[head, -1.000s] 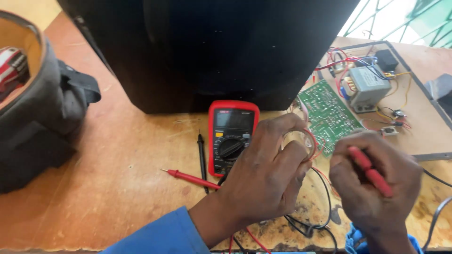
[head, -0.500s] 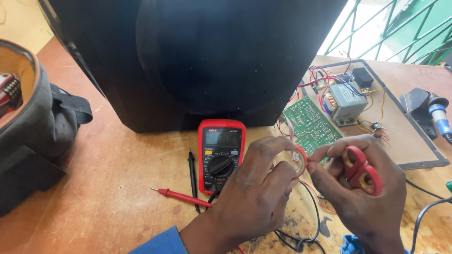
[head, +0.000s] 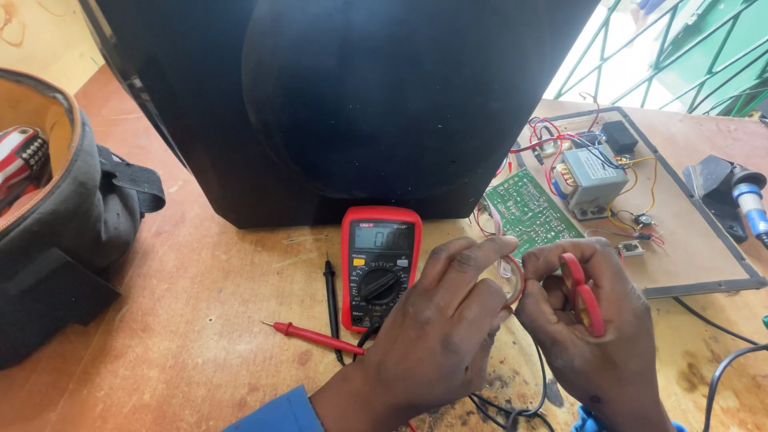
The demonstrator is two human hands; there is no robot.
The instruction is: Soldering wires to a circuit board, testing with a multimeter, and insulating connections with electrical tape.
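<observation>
The left hand (head: 444, 336) and right hand (head: 592, 336) meet above the counter (head: 200, 344), fingers pinched together on thin wires (head: 512, 276). The right hand also clamps a red-handled tool (head: 582, 296), just right of the red multimeter (head: 378, 268).

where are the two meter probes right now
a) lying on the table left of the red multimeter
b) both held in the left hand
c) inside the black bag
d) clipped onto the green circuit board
a: the red probe and the black probe lie loose on the wooden table, just left of the red multimeter, while the left hand and right hand pinch wires instead.
</observation>
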